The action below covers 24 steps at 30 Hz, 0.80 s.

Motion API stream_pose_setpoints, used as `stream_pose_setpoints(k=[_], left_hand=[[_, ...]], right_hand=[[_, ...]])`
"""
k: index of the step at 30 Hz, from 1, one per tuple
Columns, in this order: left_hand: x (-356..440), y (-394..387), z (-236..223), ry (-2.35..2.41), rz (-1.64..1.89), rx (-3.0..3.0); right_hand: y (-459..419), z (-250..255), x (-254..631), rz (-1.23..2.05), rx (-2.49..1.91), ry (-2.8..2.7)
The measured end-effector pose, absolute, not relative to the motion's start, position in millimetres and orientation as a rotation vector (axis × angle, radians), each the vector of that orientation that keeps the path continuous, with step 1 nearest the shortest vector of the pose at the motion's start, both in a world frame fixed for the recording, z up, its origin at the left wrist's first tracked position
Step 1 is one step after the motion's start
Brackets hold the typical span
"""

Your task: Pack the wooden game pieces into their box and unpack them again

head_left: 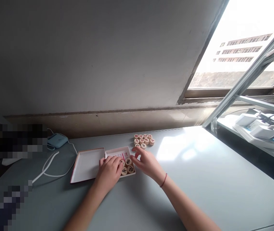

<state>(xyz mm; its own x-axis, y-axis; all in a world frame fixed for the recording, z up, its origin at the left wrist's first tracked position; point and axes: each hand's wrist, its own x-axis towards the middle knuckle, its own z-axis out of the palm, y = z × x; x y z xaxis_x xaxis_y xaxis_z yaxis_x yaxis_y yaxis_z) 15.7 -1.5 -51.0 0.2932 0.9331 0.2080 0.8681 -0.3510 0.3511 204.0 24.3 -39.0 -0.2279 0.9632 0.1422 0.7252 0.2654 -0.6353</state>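
Note:
My left hand lies over the shallow white box, its fingers slightly spread and touching the contents; what lies beneath it is hidden. Beside its fingertips, several round wooden Chinese chess pieces with dark characters sit in the box's right part. My right hand hovers at the box's right edge, thumb and index finger apart with nothing visible between them. Just beyond its fingers, stacked chess pieces stand in rows on the grey table. The box lid lies left of the box, inner side up.
A light blue device with white cables rests at the table's back left. A metal shelf frame rises on the right, with white devices and cables on its shelf. A wall and window border the back.

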Motion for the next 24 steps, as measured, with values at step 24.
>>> stream_pose_setpoints(k=[24], left_hand=[[18, -3, -54, 1.995, 0.822, 2.185]], right_hand=[[48, -41, 260, 0.212, -1.877, -1.989]])
